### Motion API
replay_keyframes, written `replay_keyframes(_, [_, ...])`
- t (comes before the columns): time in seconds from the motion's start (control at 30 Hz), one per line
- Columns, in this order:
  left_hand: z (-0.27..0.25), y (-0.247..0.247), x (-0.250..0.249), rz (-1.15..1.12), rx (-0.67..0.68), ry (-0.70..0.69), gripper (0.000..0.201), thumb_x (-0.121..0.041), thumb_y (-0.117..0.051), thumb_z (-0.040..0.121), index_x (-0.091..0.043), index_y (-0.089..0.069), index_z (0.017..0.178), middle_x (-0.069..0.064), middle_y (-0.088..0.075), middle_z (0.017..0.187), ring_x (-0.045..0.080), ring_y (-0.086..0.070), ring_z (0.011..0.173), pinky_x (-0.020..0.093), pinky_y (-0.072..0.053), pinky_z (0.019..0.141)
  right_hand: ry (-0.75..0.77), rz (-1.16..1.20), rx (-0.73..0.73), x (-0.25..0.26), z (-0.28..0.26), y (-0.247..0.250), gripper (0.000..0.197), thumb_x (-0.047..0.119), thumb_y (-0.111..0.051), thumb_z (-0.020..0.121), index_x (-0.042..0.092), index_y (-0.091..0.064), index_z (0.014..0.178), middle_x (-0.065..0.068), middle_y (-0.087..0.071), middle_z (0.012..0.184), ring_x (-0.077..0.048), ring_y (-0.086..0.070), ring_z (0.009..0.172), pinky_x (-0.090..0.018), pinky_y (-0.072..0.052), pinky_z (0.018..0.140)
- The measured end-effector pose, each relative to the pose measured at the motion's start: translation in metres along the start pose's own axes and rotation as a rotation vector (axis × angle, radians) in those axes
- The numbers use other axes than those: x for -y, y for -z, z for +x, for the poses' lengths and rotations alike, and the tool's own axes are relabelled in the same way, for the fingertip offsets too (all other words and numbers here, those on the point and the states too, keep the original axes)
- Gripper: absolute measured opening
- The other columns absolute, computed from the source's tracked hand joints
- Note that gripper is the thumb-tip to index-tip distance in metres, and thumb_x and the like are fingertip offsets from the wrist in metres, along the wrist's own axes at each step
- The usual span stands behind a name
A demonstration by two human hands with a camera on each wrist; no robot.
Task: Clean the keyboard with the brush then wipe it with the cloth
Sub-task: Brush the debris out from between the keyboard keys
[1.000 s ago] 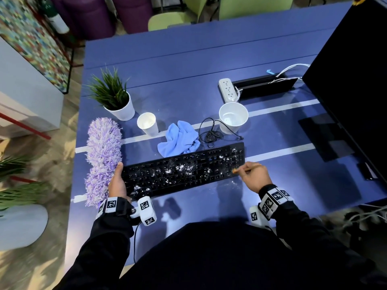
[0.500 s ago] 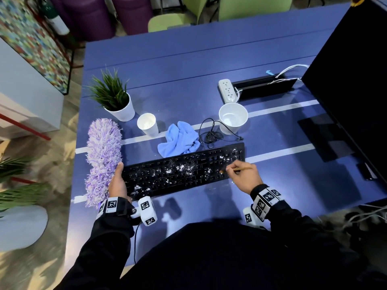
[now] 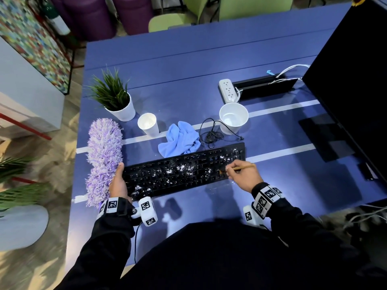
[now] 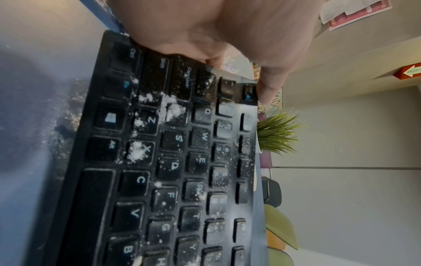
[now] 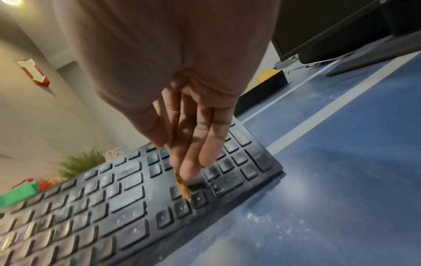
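Note:
A black keyboard speckled with white powder lies on the blue table. My left hand grips its left end, with the thumb on the far corner over the keyboard. My right hand pinches a thin wooden brush. The brush touches its bristles to keys near the right end of the keyboard, below the fingers. A crumpled blue cloth sits just behind the keyboard, untouched.
A purple fluffy duster lies left of the keyboard. Behind stand a potted plant, a small white cup, a larger white cup, a coiled cable and a power strip. A black monitor fills the right side.
My right hand moved the brush leftward from the keyboard's right edge onto its keys, then stayed near that spot. The left hand has kept its hold.

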State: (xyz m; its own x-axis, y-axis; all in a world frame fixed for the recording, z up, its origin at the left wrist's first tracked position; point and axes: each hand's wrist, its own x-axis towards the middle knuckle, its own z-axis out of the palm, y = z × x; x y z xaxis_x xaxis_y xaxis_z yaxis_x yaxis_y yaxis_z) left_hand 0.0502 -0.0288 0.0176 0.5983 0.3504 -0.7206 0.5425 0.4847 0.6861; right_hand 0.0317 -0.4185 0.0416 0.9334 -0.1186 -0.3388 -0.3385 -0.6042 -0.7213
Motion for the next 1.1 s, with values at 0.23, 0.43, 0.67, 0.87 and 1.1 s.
replay_keyframes(0.23, [-0.004, -0.003, -0.001, -0.009, 0.015, -0.021, 0.09, -0.067, -0.077, 0.054, -0.014, -0.063, 0.126, 0.01, -0.071, 0.115, 0.028, -0.071, 0.097, 0.039, -0.057, 0.077, 0.029, -0.141, -0.051, 0.008, -0.005, 0.003, 0.018, 0.022, -0.059, 0.088, 0.022, -0.059, 0.07, 0.005, -0.067, 0.07, -0.012, -0.059, 0.068, -0.02, -0.045, 0.067])
replay_keyframes(0.43, [-0.008, -0.007, -0.003, -0.033, 0.045, -0.021, 0.084, -0.064, -0.073, 0.06, -0.013, -0.064, 0.126, 0.009, -0.071, 0.113, 0.027, -0.071, 0.091, 0.037, -0.057, 0.074, 0.049, -0.188, 0.083, 0.012, -0.004, 0.004, 0.017, 0.018, -0.058, 0.089, 0.02, -0.065, 0.073, 0.012, -0.063, 0.069, -0.011, -0.058, 0.072, -0.02, -0.047, 0.075])
replay_keyframes(0.67, [-0.004, -0.005, -0.002, -0.024, 0.054, -0.007, 0.092, -0.068, -0.079, 0.052, -0.015, -0.064, 0.125, 0.012, -0.069, 0.118, 0.031, -0.069, 0.103, 0.051, -0.053, 0.093, -0.017, -0.094, 0.067, 0.007, 0.002, 0.004, 0.021, 0.023, -0.061, 0.086, 0.027, -0.061, 0.065, 0.002, -0.069, 0.073, -0.023, -0.066, 0.082, -0.032, -0.056, 0.082])
replay_keyframes(0.87, [-0.002, -0.003, -0.001, 0.0, 0.046, -0.009, 0.098, -0.069, -0.081, 0.046, -0.014, -0.064, 0.125, 0.012, -0.07, 0.117, 0.031, -0.069, 0.102, 0.051, -0.054, 0.092, -0.011, 0.088, -0.029, 0.016, 0.006, -0.001, 0.02, 0.024, -0.062, 0.086, 0.03, -0.063, 0.067, -0.002, -0.071, 0.071, -0.026, -0.07, 0.072, -0.042, -0.061, 0.073])
replay_keyframes(1.1, [-0.01, -0.006, -0.004, -0.008, 0.078, -0.013, 0.085, -0.067, -0.075, 0.059, -0.012, -0.065, 0.124, 0.015, -0.069, 0.118, 0.033, -0.069, 0.102, 0.049, -0.054, 0.091, -0.006, -0.017, 0.045, 0.019, 0.007, -0.01, 0.014, 0.038, -0.057, 0.083, 0.031, -0.062, 0.072, 0.008, -0.068, 0.067, -0.025, -0.065, 0.078, -0.036, -0.058, 0.073])
